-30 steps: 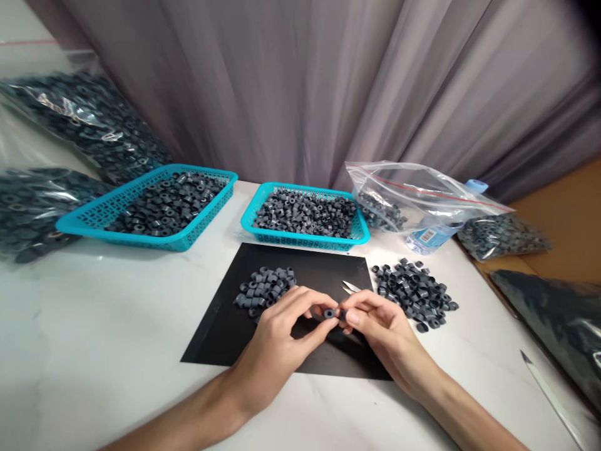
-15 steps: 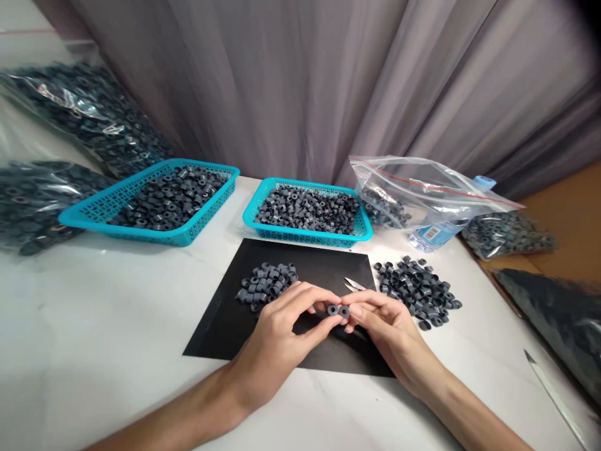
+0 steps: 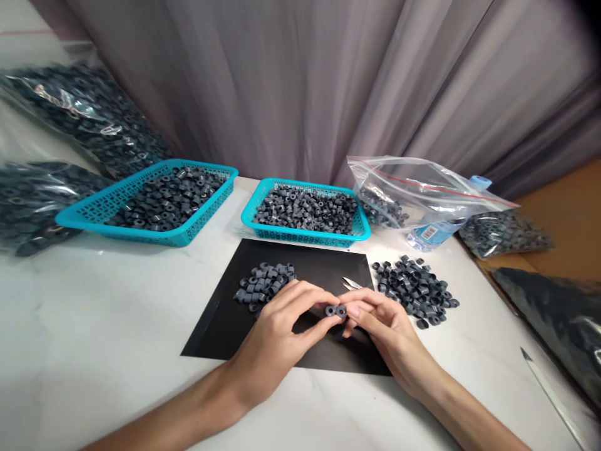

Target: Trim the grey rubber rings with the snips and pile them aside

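Note:
My left hand (image 3: 277,338) and my right hand (image 3: 382,329) meet over a black mat (image 3: 225,326) on the white table. Each pinches one small dark grey rubber ring; the left ring (image 3: 330,311) and the right ring (image 3: 341,311) sit side by side, touching, holes facing me. A small heap of grey rings (image 3: 263,283) lies on the mat just beyond my left hand. Small scissors (image 3: 350,284) lie at the mat's far right, partly hidden by my right fingers. A larger heap of darker rings (image 3: 416,289) rests on the table right of the mat.
Two turquoise baskets of rings stand behind the mat, one left (image 3: 150,202), one centre (image 3: 305,213). An open zip bag (image 3: 417,188) and a water bottle (image 3: 441,228) lie at right. Filled bags (image 3: 70,125) sit far left. A blade (image 3: 549,394) lies at the right.
The two rings came together between my fingertips and turned so their holes face me. My hands stayed almost in place over the mat.

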Demonstrator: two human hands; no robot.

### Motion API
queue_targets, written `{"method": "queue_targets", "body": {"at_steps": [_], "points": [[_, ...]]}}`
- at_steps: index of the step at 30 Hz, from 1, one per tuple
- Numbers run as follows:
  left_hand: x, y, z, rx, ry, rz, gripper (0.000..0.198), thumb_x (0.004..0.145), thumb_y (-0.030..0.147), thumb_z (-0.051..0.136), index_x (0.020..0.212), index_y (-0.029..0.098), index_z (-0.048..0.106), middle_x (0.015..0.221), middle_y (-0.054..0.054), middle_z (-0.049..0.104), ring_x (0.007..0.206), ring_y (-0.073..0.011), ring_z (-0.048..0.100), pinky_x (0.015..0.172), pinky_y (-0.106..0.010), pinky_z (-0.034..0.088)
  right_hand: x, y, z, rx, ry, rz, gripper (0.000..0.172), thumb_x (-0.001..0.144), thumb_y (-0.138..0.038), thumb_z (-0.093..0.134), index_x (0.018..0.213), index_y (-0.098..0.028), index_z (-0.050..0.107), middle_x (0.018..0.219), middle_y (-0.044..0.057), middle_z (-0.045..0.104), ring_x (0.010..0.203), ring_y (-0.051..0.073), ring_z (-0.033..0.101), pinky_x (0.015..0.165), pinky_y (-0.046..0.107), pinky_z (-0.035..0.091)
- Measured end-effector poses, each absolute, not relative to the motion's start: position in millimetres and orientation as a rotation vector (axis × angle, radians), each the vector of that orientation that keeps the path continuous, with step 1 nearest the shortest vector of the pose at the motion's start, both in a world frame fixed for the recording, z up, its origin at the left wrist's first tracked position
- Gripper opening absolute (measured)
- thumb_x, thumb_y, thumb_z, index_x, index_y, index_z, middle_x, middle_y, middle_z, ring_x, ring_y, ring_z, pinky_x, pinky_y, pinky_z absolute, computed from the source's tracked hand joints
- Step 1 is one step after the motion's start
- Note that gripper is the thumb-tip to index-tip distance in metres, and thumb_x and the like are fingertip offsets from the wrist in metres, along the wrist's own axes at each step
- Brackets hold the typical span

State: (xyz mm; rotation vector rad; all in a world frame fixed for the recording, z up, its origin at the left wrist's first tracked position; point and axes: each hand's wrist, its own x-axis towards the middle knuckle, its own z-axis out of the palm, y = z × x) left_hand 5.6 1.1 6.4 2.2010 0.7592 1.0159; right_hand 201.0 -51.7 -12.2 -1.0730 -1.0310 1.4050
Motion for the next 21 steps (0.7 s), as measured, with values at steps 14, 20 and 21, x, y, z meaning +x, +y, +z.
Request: {"method": "queue_targets", "body": {"at_steps": [14, 20, 21], "points": [[4.2, 5.9, 3.8, 2.354, 0.717, 1.000, 0.017, 0.093, 0.015, 0.065, 0.106, 0.022, 0.073, 0.094, 0.000, 0.065, 0.088, -0.0145, 0.060, 0.091, -0.030, 0.046, 198.1, -50.8, -14.1, -1.144, -1.106, 1.346, 0.033, 0.091, -0.043, 0.069, 0.118, -0.023, 0.069, 0.075, -0.002, 0.071, 0.060, 0.010, 0.064, 0.070, 0.025, 0.052], [4.2, 5.2, 3.4, 2.361, 0.690, 0.992, 0.018, 0.093, 0.017, 0.065, 0.111, 0.021, 0.070, 0.096, 0.000, 0.065, 0.091, -0.0147, 0.059, 0.093, -0.030, 0.044, 196.5, -50.6, -10.4, -1.128, -1.065, 1.353, 0.031, 0.088, -0.042, 0.073, 0.111, -0.021, 0.072, 0.079, 0.000, 0.072, 0.058, 0.010, 0.062, 0.063, 0.024, 0.054], [4.2, 5.1, 3.5, 2.360, 0.686, 0.989, 0.018, 0.093, 0.017, 0.065, 0.110, 0.021, 0.070, 0.097, 0.000, 0.066, 0.091, -0.0147, 0.059, 0.093, -0.030, 0.044, 196.6, -50.5, -10.6, -1.128, -1.060, 1.355, 0.031, 0.087, -0.041, 0.073, 0.111, -0.021, 0.072, 0.082, 0.001, 0.073, 0.058, 0.010, 0.062, 0.063, 0.024, 0.054]]}}
